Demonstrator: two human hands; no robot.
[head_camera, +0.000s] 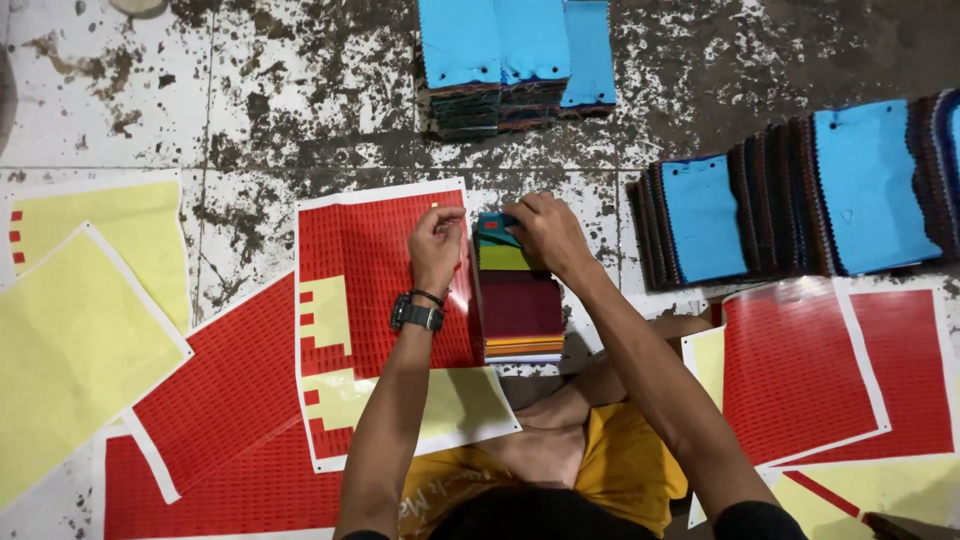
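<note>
While seated, hands (545, 235) on swatch stack (518, 305)

Bare stained floor (300, 110) lies open beyond both grips. Blue-topped fabric swatch stacks (515, 65) block farther ahead; upright blue-faced swatch rows (800, 200) wall off the right.

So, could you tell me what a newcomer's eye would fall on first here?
The red sticker sheets spread over the stained floor, mixed with pale yellow sheets. Mid-frame, the left hand and right hand work at a stack of coloured fabric pieces. Bright blue-topped piles sit above and at right.
</note>
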